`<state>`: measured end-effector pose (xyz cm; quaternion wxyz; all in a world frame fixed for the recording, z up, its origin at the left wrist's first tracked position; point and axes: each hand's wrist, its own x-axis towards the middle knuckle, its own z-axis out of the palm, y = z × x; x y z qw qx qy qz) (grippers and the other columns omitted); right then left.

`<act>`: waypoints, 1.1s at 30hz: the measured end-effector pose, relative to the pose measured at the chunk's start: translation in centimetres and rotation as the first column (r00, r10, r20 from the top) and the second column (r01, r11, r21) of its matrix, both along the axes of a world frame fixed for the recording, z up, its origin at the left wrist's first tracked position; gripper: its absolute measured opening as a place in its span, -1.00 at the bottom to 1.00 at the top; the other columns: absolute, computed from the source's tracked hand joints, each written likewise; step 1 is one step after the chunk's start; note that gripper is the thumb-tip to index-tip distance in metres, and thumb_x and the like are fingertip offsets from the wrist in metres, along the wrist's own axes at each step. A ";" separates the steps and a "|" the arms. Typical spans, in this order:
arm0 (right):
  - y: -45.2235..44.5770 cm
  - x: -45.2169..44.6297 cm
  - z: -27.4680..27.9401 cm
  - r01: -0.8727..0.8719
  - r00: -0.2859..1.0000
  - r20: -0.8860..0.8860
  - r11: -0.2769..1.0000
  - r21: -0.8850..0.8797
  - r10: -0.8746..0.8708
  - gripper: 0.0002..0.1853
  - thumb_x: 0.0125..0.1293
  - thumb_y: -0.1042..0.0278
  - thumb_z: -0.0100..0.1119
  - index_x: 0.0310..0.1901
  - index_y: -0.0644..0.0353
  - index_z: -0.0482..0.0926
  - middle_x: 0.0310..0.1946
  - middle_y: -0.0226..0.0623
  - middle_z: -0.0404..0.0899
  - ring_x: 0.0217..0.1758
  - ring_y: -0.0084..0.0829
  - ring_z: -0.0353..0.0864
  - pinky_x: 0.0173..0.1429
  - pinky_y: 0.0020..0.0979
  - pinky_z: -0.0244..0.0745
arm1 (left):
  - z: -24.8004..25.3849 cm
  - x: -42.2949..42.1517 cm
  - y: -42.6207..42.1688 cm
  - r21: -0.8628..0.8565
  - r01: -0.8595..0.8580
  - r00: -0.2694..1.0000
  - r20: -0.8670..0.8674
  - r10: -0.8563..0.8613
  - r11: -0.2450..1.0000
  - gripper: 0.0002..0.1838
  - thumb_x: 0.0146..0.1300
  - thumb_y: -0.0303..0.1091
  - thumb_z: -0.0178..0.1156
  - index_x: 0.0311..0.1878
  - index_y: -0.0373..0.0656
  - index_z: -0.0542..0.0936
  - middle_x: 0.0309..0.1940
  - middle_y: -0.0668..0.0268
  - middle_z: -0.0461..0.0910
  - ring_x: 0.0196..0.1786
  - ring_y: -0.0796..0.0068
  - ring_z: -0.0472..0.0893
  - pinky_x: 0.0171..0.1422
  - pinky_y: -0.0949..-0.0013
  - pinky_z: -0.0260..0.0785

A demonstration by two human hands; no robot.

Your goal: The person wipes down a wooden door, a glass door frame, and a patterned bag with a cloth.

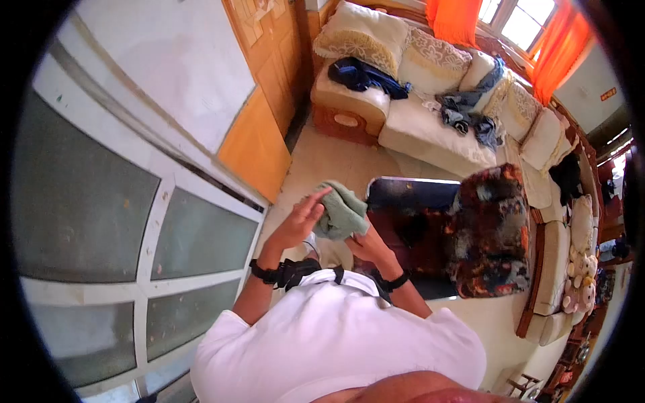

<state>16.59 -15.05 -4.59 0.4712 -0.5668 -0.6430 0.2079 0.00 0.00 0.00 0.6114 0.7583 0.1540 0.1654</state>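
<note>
A folded green cloth (341, 209) is held up in front of my body, between my two hands. My left hand (299, 225) presses against its left side, with the fingers lying along the edge and the thumb side toward the cloth. My right hand (369, 244) grips the lower right part, and some of its fingers are hidden behind the fabric. Each wrist has a black band around it.
Glass-panelled doors (205, 235) stand close on my left, beside a wooden door (269, 50). Ahead, a cream sofa (437, 138) bears dark clothes (366, 75) and jeans (470, 114). A low table (410, 232) with a patterned cover (494, 235) stands to the right. A teddy bear (580, 289) sits farther right.
</note>
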 end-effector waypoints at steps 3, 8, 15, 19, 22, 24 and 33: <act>6.8 2.1 1.5 0.053 0.998 -0.039 0.997 -0.053 -0.055 -0.47 0.06 0.55 0.19 0.16 0.14 0.50 0.34 0.03 0.19 0.40 0.17 0.15 0.47 -0.08 0.09 | -1.7 2.8 7.0 -0.115 0.011 0.997 -0.077 -0.020 0.993 -0.48 0.54 -0.15 -0.14 0.43 -0.21 0.18 0.31 0.10 0.37 0.32 0.34 0.38 0.41 0.32 0.15; 18.3 8.2 2.9 0.181 0.974 0.121 0.980 0.084 -0.191 -0.45 0.03 0.56 0.15 0.17 0.14 0.48 0.34 0.07 0.18 0.38 0.19 0.16 0.45 0.00 0.10 | -3.1 9.3 17.1 -0.081 0.115 0.986 -0.112 -0.124 0.990 -0.56 0.47 -0.30 -0.07 0.33 -0.28 0.28 0.17 0.01 0.49 0.24 0.16 0.46 0.34 0.27 0.23; 32.7 11.5 5.8 0.201 0.974 0.107 0.980 0.018 -0.201 -0.51 0.19 0.24 0.29 0.16 0.14 0.47 0.30 0.01 0.24 0.37 0.09 0.20 0.42 -0.13 0.15 | 0.5 14.0 31.0 0.351 0.123 0.980 0.102 -0.168 0.928 -0.57 0.26 -0.51 0.01 0.22 -0.24 0.39 0.03 -0.07 0.51 0.14 -0.10 0.49 0.25 0.16 0.32; 40.3 15.7 4.7 0.092 0.990 -0.100 0.994 -0.055 -0.097 -0.46 0.17 0.24 0.30 0.17 0.27 0.44 0.25 0.00 0.33 0.32 0.03 0.31 0.37 -0.19 0.23 | 0.7 16.8 36.6 0.302 -0.043 0.986 0.167 -0.008 0.952 -0.63 0.25 -0.53 0.04 0.14 -0.25 0.47 -0.05 -0.04 0.57 0.04 -0.05 0.56 0.12 0.13 0.39; 46.9 20.2 3.4 -0.145 0.979 -0.160 0.981 -0.132 0.123 -0.48 0.15 0.28 0.29 0.13 0.30 0.47 0.20 0.04 0.42 0.31 0.00 0.36 0.37 -0.21 0.25 | -0.2 18.3 41.1 0.254 -0.139 0.988 -0.027 0.150 0.957 -0.71 0.24 -0.52 0.08 0.03 -0.25 0.55 -0.19 0.02 0.63 -0.10 0.01 0.61 0.00 0.15 0.43; 51.1 24.0 2.0 -0.179 0.984 -0.022 0.970 -0.165 0.177 -0.49 0.14 0.29 0.30 0.13 0.28 0.49 0.20 0.04 0.42 0.29 0.01 0.39 0.35 -0.21 0.28 | -1.5 19.9 43.2 0.165 -0.271 0.961 -0.019 0.277 0.948 -0.81 0.29 -0.47 0.12 -0.07 -0.23 0.60 -0.32 0.17 0.65 -0.27 0.25 0.61 -0.12 0.28 0.44; 71.1 35.8 2.4 -0.284 0.949 0.143 0.959 0.009 0.280 -0.56 0.21 0.33 0.27 0.12 0.24 0.49 0.07 0.03 0.49 0.13 0.13 0.48 0.13 -0.14 0.45 | -2.7 26.5 55.5 0.139 -0.884 0.466 0.184 0.866 0.446 -0.76 0.42 -0.23 0.11 -0.02 -0.19 0.54 -0.44 0.42 0.48 -0.37 0.63 0.41 -0.25 0.49 0.32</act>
